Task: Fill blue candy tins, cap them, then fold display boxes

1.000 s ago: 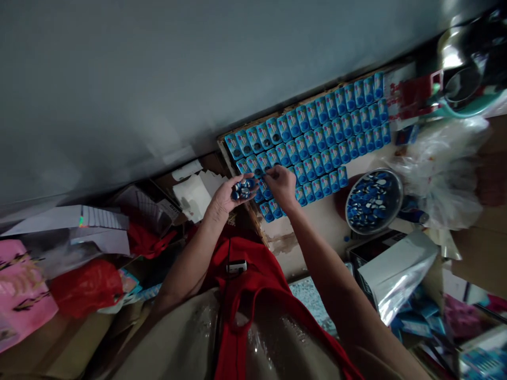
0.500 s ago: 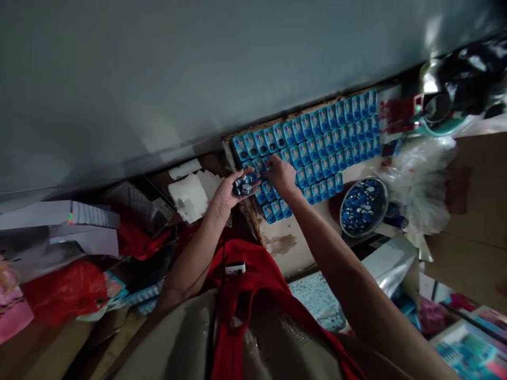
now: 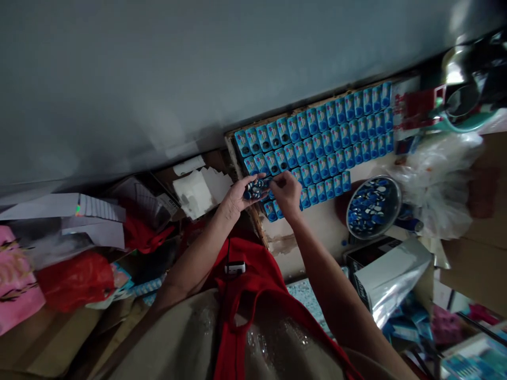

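My left hand (image 3: 238, 196) is cupped, palm up, around several small round blue-and-white pieces (image 3: 255, 188). Close beside it, my right hand (image 3: 288, 192) has its fingers pinched together near those pieces; whatever is between the fingertips is hidden. Both hands are over rows of small blue packs (image 3: 330, 140) laid out on a worn board (image 3: 291, 248). Dark round spots show on several packs at the left of the two far rows. A metal bowl (image 3: 397, 198) to the right holds many more blue-and-white pieces.
A grey wall (image 3: 158, 79) rises behind the board. White paper (image 3: 194, 192) lies left of it. At the right are a clear plastic bag (image 3: 447, 184), a teal basin (image 3: 469, 124) and a silvery box (image 3: 396, 274). A red plastic bag (image 3: 75, 279) sits at far left.
My right hand has come back toward me from the second row, uncovering packs with dark round spots. My left hand still cups its pieces. The view has shifted slightly.
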